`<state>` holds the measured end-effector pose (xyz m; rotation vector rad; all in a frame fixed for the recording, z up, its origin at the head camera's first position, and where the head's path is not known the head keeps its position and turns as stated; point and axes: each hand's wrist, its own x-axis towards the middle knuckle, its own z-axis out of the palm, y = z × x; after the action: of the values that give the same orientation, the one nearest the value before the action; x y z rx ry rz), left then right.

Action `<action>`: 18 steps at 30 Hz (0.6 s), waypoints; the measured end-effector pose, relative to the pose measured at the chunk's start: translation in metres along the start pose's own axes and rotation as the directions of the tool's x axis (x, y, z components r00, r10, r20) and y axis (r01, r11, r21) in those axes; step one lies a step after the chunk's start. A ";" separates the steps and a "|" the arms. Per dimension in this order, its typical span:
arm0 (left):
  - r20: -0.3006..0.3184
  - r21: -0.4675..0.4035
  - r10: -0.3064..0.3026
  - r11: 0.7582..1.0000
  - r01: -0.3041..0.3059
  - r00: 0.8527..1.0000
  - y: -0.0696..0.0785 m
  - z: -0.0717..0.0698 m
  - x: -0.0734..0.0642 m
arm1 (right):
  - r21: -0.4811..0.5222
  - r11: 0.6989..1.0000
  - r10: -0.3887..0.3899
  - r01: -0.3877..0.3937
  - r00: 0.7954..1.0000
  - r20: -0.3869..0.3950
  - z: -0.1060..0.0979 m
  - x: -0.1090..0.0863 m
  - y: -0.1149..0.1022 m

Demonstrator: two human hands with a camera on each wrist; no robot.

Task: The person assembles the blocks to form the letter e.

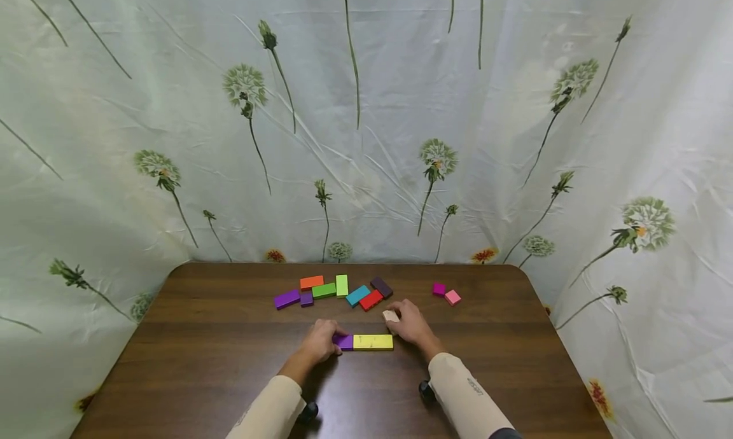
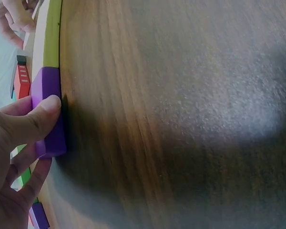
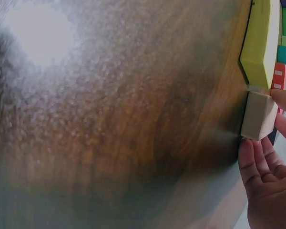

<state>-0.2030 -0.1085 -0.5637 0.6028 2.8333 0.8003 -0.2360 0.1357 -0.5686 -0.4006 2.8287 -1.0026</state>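
My left hand [image 1: 321, 341] grips a purple block [image 1: 344, 342] lying on the table, its thumb on the near side and its fingers round the far side and left end. End to end with that block lies a longer yellow block [image 1: 373, 342]. Off the yellow block's right end, my right hand [image 1: 412, 322] holds a small pale wooden block [image 1: 390, 316] between thumb and fingers. In the right wrist view the pale block [image 3: 258, 114] is close to the yellow block's end [image 3: 257, 57], a narrow gap between them.
Farther back on the brown table [image 1: 229, 362] lies a loose group of coloured blocks, among them an orange one [image 1: 312, 282], a green one [image 1: 324, 291], a teal one [image 1: 357, 296] and a red one [image 1: 371, 299]. Magenta [image 1: 439, 289] and pink [image 1: 453, 297] cubes lie at the back right.
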 end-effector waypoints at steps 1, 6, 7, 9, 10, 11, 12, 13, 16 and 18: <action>-0.001 0.000 0.000 1.000 0.000 1.000 0.001 0.000 0.000 | 0.000 1.000 -0.013 0.013 1.000 -0.003 0.000 0.001 0.001; -0.003 -0.007 -0.017 1.000 0.017 1.000 0.003 -0.002 -0.001 | 0.017 0.998 -0.060 0.060 0.998 -0.007 -0.001 0.001 0.002; -0.006 -0.006 -0.021 1.000 0.021 1.000 0.003 -0.002 -0.002 | 0.024 0.997 -0.066 0.067 0.998 -0.008 -0.002 0.001 0.002; -0.012 -0.010 -0.030 1.000 0.030 0.999 0.003 -0.001 -0.002 | 0.034 0.997 -0.071 0.071 0.997 -0.008 -0.002 0.000 0.001; -0.013 -0.013 -0.033 0.999 0.032 0.999 0.003 -0.001 -0.002 | 0.036 0.997 -0.074 0.074 0.997 -0.008 -0.002 0.000 0.001; -0.013 -0.015 -0.030 0.999 0.030 0.999 0.003 -0.001 -0.002 | 0.037 0.996 -0.079 0.079 0.997 -0.009 -0.002 0.000 0.001; -0.013 -0.014 -0.029 0.999 0.029 0.999 0.002 -0.001 -0.002 | 0.037 0.996 -0.084 0.085 0.996 -0.010 -0.002 0.000 0.001; -0.012 -0.015 -0.028 0.999 0.028 1.000 0.002 0.000 -0.002 | 0.039 0.996 -0.083 0.083 0.997 -0.009 -0.001 0.000 0.001; -0.010 -0.013 -0.022 1.000 0.022 1.000 0.001 0.000 -0.002 | 0.039 0.996 -0.078 0.077 0.997 0.003 0.001 0.000 0.002; -0.019 -0.004 -0.009 1.000 0.009 1.000 0.001 0.001 -0.002 | 0.040 0.996 -0.074 0.073 0.997 0.008 0.001 0.000 0.003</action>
<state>-0.2011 -0.1082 -0.5637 0.5843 2.8491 0.8143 -0.2365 0.1371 -0.5716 -0.5071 2.7994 -1.0661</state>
